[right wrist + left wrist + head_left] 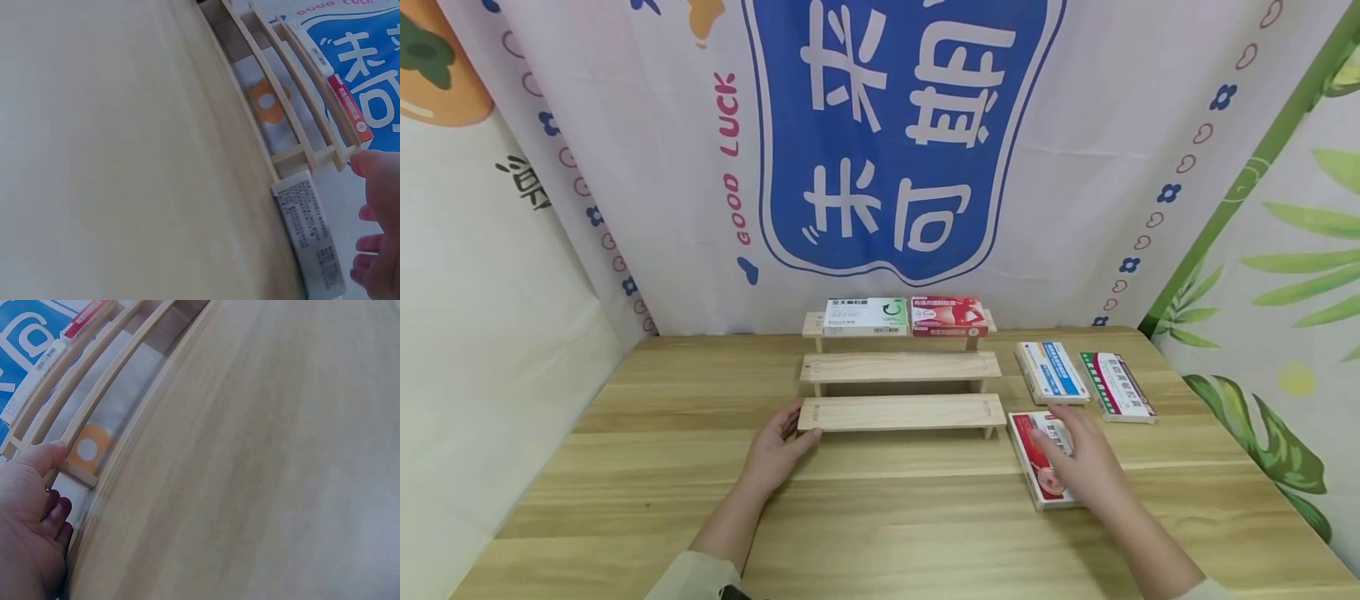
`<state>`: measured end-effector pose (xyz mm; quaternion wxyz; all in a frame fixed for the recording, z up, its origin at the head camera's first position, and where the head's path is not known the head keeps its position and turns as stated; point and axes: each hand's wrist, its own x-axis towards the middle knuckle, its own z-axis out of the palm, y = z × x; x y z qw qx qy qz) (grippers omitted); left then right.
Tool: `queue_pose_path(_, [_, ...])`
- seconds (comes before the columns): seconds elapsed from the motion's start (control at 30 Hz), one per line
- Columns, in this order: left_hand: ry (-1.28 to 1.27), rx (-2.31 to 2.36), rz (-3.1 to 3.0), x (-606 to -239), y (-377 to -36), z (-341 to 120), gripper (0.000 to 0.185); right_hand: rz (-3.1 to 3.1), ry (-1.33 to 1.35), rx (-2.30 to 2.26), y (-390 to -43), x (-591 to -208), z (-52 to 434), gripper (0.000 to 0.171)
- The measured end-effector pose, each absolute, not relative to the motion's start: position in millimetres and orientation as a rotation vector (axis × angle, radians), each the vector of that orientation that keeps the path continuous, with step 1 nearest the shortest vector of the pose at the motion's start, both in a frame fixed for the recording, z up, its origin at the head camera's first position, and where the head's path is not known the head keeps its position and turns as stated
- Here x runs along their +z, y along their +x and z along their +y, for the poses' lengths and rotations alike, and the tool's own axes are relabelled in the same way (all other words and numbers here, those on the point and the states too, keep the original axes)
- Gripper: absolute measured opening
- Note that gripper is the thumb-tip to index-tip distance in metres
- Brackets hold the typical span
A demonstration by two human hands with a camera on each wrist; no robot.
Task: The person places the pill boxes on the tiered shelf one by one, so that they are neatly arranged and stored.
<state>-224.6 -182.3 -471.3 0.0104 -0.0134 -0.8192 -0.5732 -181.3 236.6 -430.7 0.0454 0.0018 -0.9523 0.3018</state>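
Observation:
A three-step wooden rack [901,412] stands toward the back of the table. My left hand [778,450] holds the left end of its lowest step; in the left wrist view the thumb [47,456] lies against the step's end, with the other fingers curled below. My right hand [1086,462] is over a red and white medicine box [1033,458] lying right of the rack, thumb and fingers apart. Whether it touches that box cannot be told. On the top step sit a white and green medicine box [865,317] and a red medicine box [948,316], side by side.
A blue and white medicine box [1051,372] and a green, white and maroon one [1117,387] lie flat at the table's right. Behind the wooden table [647,492] hangs a printed cloth [685,208], with more cloth on both sides.

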Motion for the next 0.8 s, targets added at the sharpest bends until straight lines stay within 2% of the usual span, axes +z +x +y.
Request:
queue_pose_path(0.63, [-0.07,-1.794,-2.551,-468.1,-222.2,-181.7,0.071,-3.088,-0.283,0.78,-131.3,-454.2,226.3,0.098])
queue_pose_path(0.8, [-0.085,-1.799,-2.538,-469.7,-222.5,-181.9,0.072,-3.061,-0.299,0.742,-125.3,-455.0,225.8,0.097])
